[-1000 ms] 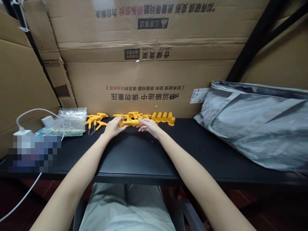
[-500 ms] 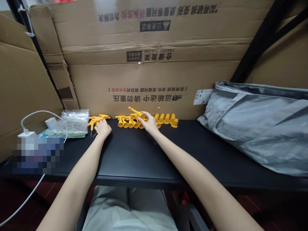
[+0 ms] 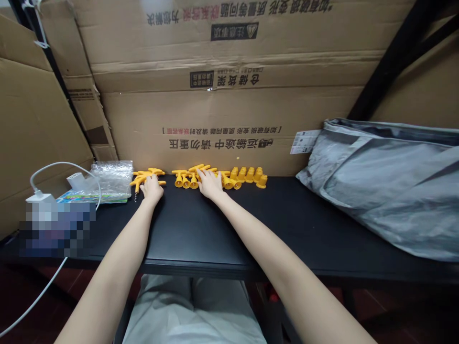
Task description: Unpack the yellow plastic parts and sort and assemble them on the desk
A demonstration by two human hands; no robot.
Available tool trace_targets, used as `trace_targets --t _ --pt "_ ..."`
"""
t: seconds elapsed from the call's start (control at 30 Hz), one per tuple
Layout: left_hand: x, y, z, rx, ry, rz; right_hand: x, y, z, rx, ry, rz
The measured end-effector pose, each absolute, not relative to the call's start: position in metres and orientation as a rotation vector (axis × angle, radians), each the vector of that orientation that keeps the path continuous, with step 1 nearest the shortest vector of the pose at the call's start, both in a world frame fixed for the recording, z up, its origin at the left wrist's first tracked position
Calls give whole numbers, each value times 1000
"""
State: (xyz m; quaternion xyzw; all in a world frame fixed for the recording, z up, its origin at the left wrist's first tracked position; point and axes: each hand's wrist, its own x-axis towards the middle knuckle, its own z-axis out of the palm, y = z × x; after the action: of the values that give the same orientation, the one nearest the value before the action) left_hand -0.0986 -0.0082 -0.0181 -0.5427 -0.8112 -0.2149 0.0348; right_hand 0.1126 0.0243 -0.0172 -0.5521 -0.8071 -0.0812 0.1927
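Note:
My left hand (image 3: 152,190) is at a pile of yellow T-shaped corkscrew handles (image 3: 143,175), its fingers bent round one of them. One handle's end pokes out to the right of the hand, and a metal spiral (image 3: 136,196) hangs down at the pile's left. My right hand (image 3: 211,185) lies over a row of yellow corkscrews with bell-shaped bases (image 3: 185,181), fingers spread on top of them. It covers the middle of the row. To the right stand several separate yellow bell-shaped caps (image 3: 250,174).
A cardboard sheet (image 3: 143,110) rises behind the black table (image 3: 201,234). Bubble wrap (image 3: 113,177), a white charger (image 3: 41,205) with its cable and a blurred-out item lie at the left. A large grey bag (image 3: 387,191) fills the right side.
My right hand has lowered the corkscrew it held onto the row and its fingers have spread. My left hand stays at the pile; a handle end now shows to its right.

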Motion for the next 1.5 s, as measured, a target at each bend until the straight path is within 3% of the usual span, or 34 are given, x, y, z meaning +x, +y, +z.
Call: trace_targets --t 0.33,0.6,0.83,1.03,1.5 --pt "-79 -12 -18 -1905 -2386 -633 196 37 -7 -1390 -1868 -219" --pt "-65 -16 -16 -1971 -2364 -426 277 50 -41 -1757 -1358 -134" --pt "-67 -21 -7 -2033 -2371 -208 291 59 -61 -2136 -1428 193" --pt "-66 -24 -2 -2188 -2281 -47 291 60 -64 -2165 -1472 175" --pt "-58 -20 -10 -2361 -2045 -297 255 47 -30 -1395 -1575 -32"
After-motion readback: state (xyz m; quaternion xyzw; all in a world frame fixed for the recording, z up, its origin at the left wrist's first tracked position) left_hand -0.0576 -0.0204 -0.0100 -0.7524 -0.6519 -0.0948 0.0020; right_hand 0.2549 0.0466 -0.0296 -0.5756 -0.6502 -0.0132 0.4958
